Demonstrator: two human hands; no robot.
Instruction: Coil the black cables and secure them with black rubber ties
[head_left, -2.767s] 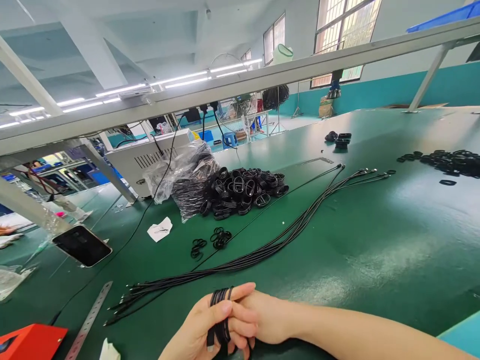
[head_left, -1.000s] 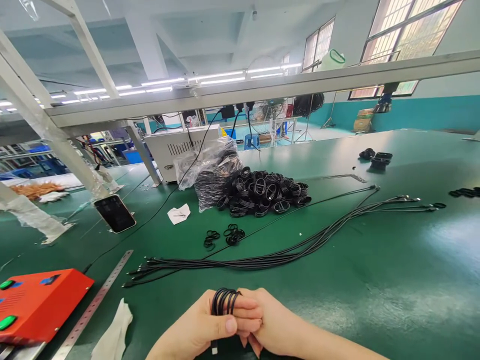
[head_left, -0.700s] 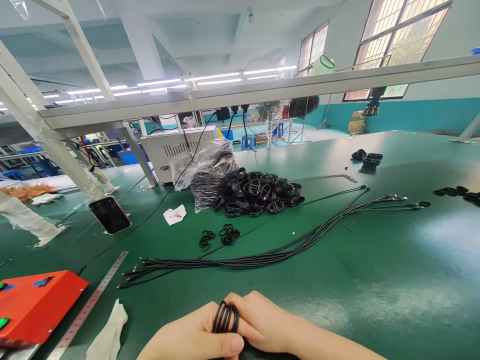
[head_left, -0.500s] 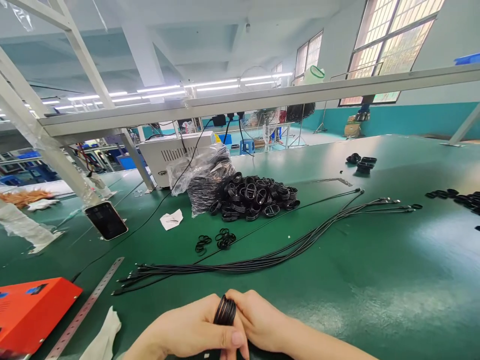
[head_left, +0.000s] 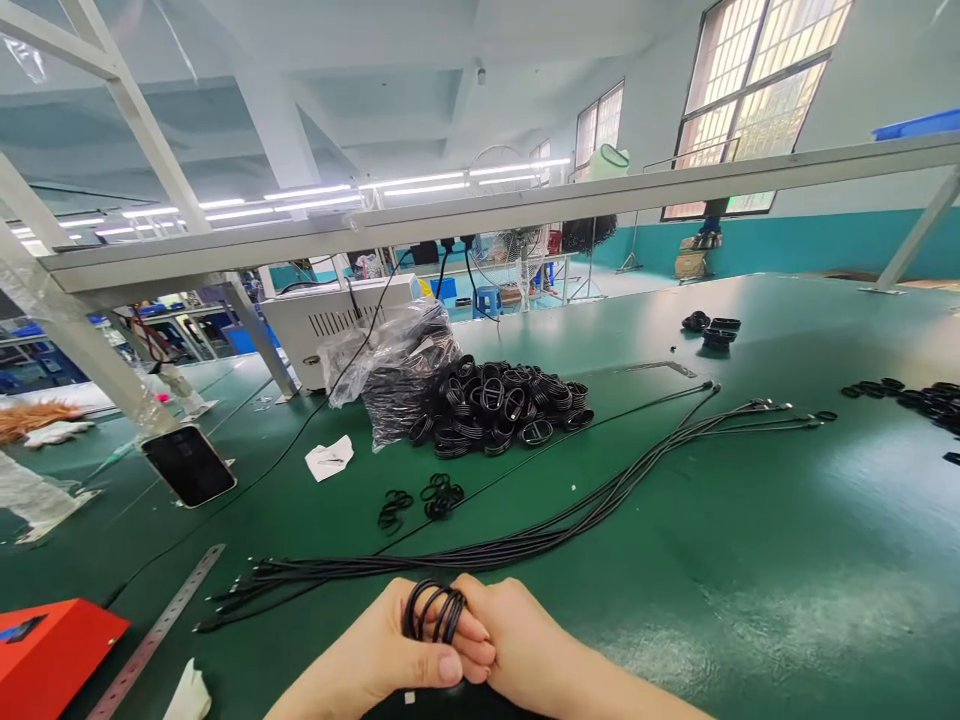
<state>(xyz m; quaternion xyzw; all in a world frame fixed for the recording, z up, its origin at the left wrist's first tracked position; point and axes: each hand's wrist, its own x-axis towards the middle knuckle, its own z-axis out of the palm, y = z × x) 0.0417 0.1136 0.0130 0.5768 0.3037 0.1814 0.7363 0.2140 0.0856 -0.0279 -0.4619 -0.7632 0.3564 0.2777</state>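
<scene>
A black cable is looped into a small coil in front of me. My left hand is closed on it, with the thumb below and the fingers running behind the loops. My right hand is closed at the coil's right side, its fingertips touching the loops and the left fingers; the cable's ends are hidden. Just beyond my hands, a bundle of straight black cables with metal plugs lies across the green table. Two small groups of black rings lie behind that bundle.
Farther back are a heap of coiled black cables and a plastic bag. To the left lie a phone, a metal ruler and a red box. More black coils sit at right. A shelf beam crosses above.
The coil's loops have spread apart and tilted to the left, where before they sat tightly together. My left fingertips now show beside the right hand. The view has shifted slightly.
</scene>
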